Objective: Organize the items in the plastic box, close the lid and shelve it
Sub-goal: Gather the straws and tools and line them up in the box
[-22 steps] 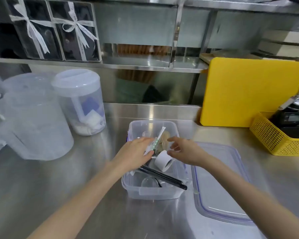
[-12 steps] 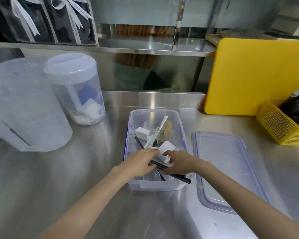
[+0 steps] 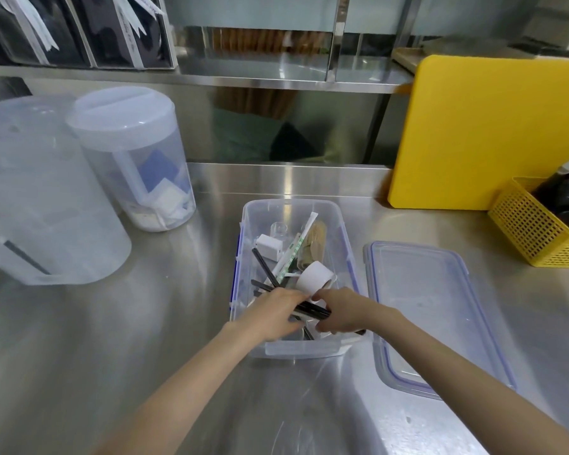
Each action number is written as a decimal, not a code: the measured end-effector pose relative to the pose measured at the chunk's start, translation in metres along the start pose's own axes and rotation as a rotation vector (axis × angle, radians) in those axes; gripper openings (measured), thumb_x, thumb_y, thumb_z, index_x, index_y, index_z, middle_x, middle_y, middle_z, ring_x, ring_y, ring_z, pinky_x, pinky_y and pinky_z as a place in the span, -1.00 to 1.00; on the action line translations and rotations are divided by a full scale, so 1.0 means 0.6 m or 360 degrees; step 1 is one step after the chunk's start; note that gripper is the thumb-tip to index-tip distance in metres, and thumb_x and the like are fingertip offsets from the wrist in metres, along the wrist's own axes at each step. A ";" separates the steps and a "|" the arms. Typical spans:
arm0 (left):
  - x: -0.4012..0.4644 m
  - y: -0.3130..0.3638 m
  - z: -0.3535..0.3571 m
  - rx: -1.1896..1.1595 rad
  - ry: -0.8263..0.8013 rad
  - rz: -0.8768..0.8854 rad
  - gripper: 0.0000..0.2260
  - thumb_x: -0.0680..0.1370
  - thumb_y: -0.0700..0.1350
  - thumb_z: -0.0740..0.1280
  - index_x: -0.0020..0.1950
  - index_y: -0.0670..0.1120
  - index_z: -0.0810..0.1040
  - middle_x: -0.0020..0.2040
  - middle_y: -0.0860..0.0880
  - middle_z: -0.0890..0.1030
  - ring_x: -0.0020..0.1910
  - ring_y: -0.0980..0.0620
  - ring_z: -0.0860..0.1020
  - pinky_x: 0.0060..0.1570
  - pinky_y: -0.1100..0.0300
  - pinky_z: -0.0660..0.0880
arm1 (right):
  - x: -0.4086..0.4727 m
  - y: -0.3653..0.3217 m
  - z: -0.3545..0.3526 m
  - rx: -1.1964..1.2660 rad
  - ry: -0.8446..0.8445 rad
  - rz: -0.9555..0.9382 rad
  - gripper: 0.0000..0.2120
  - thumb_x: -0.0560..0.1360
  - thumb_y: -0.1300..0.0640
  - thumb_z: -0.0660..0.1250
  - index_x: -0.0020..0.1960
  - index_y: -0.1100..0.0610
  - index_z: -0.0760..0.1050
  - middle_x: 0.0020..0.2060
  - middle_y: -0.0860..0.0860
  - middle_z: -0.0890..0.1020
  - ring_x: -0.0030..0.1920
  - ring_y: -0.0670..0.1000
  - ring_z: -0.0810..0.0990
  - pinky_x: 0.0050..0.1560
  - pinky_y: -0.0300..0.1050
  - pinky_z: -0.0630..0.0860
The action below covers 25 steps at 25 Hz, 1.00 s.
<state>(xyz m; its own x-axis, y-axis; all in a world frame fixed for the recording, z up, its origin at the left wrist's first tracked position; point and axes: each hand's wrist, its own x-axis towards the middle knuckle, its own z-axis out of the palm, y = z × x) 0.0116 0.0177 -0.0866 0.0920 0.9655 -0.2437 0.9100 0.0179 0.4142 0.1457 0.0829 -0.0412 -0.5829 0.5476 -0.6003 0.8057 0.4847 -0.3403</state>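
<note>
Gripping black sticks (image 3: 312,311) in plastic box (image 3: 345,238), both hands, lid (image 3: 440,310) beside

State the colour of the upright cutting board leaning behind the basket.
Bright yellow: the upright plastic cutting board, clearest in the head view.

Both bare forearms reach forward from the lower corners, converging toward the middle. Left hand (image 3: 274,314) palm down, knuckles up, fingers curled downward with tips hidden beneath the hand. Right hand (image 3: 341,311) close beside it, nearly touching, turned inward with the thumb on top and the fingers curled under. Wrists roughly level, both slightly bent. Unclear from this angle what, if anything, either hand grips.
</note>
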 end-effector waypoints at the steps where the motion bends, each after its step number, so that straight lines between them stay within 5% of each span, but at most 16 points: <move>1: 0.001 0.000 0.000 -0.0007 0.0020 0.0008 -0.59 0.48 -0.11 0.30 0.34 -0.07 0.43 0.28 -0.04 0.55 0.29 -0.07 0.47 0.20 -0.02 0.45 | 0.001 0.000 -0.002 0.0021 0.0006 -0.0001 -0.44 0.48 0.17 0.31 0.44 0.11 0.22 0.22 0.15 0.54 -0.09 0.02 0.54 0.00 -0.11 0.52; 5: 0.004 0.003 -0.002 0.0037 0.0090 -0.0008 -0.59 0.51 -0.07 0.29 0.36 -0.05 0.41 0.32 -0.02 0.51 0.33 -0.02 0.40 0.31 0.04 0.36 | -0.004 -0.006 -0.015 0.0089 0.0036 -0.0020 -0.50 0.48 0.16 0.31 0.40 0.14 0.28 0.17 0.17 0.58 -0.12 0.04 0.58 0.03 -0.05 0.60; 8: 0.006 0.006 -0.007 0.0027 0.0206 -0.0004 -0.60 0.51 -0.07 0.28 0.36 -0.03 0.40 0.32 0.00 0.49 0.36 0.01 0.37 0.36 0.06 0.28 | -0.010 -0.013 -0.030 0.0086 0.0080 -0.0060 -0.52 0.48 0.15 0.30 0.37 0.13 0.32 0.12 0.16 0.62 -0.16 0.02 0.57 -0.18 -0.10 0.59; 13: 0.009 0.020 -0.032 0.0055 0.0388 0.0039 -0.72 0.54 -0.13 0.23 0.25 -0.08 0.47 0.22 -0.02 0.56 0.28 -0.03 0.43 0.30 0.12 0.26 | -0.024 -0.015 -0.057 0.0112 0.0140 -0.0108 -0.65 0.47 0.14 0.30 0.25 0.14 0.42 -0.05 0.14 0.69 -0.36 -0.08 0.55 -0.13 -0.06 0.60; 19: 0.000 0.039 -0.062 -0.0017 0.0478 0.0055 -0.80 0.59 -0.18 0.14 0.19 -0.15 0.44 0.21 -0.10 0.54 0.21 -0.08 0.45 0.21 0.11 0.33 | -0.054 -0.024 -0.100 0.0120 0.0226 -0.0161 -0.69 0.49 0.06 0.31 0.19 0.16 0.46 -0.01 0.11 0.70 -0.18 0.02 0.69 -0.03 -0.07 0.61; 22: -0.001 0.036 -0.070 -0.0119 0.0557 0.0043 -0.79 0.59 -0.19 0.14 0.20 -0.18 0.42 0.17 -0.13 0.55 0.16 -0.11 0.48 0.13 0.12 0.37 | -0.078 -0.034 -0.131 0.0230 0.0327 -0.0178 -0.63 0.55 -0.11 0.16 0.16 0.14 0.48 -0.09 0.06 0.66 -0.13 0.05 0.67 -0.13 -0.18 0.59; 25: -0.008 0.031 -0.084 -0.0346 0.0654 0.0003 -0.81 0.60 -0.18 0.11 0.15 -0.20 0.42 -0.09 -0.08 0.48 -0.10 -0.05 0.48 -0.10 0.22 0.35 | -0.095 -0.040 -0.161 0.0632 0.0381 -0.0166 -0.51 0.58 -0.17 -0.07 0.13 0.11 0.49 -0.05 0.08 0.60 -0.10 0.05 0.62 -0.13 -0.23 0.55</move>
<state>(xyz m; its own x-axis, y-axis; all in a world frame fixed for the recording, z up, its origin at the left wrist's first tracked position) 0.0078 0.0266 -0.0334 -0.1145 0.9877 0.1069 0.8000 0.0279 0.5993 0.1496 0.1059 0.0713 -0.6332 0.6742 -0.3803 0.6920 0.2729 -0.6683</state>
